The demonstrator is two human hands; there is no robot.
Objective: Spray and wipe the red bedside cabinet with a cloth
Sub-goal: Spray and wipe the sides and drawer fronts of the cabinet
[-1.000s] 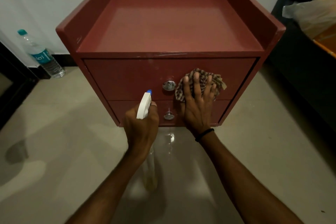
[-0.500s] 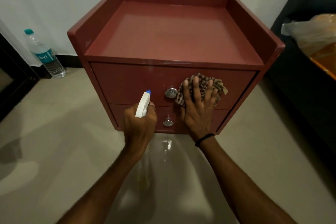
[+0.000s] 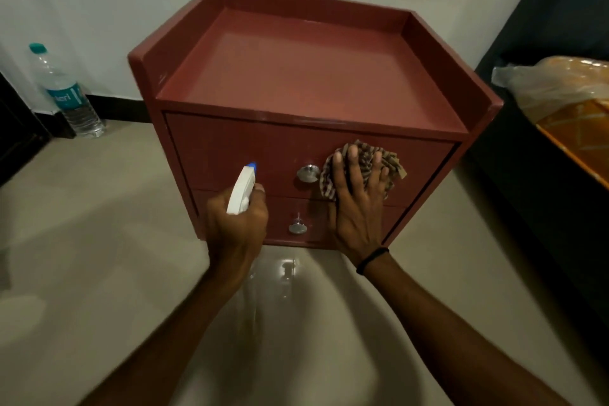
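The red bedside cabinet (image 3: 296, 82) stands on the floor against the white wall, with two drawers and two metal knobs. My right hand (image 3: 357, 208) presses a checked brown cloth (image 3: 365, 161) flat against the upper drawer front, just right of its knob (image 3: 308, 172). My left hand (image 3: 235, 227) grips a spray bottle by the neck; its white head with blue nozzle (image 3: 243, 188) points at the left half of the upper drawer. The bottle's clear body below my hand is blurred.
A plastic water bottle (image 3: 64, 92) stands on the floor by the wall, left of the cabinet. A dark bed (image 3: 543, 175) with a plastic-wrapped orange bundle (image 3: 566, 89) lies to the right. A dark door frame edge is at far left.
The view has shifted so the cabinet sits lower and turned slightly. Both hands stay in place on the drawer front; the cloth has barely moved.
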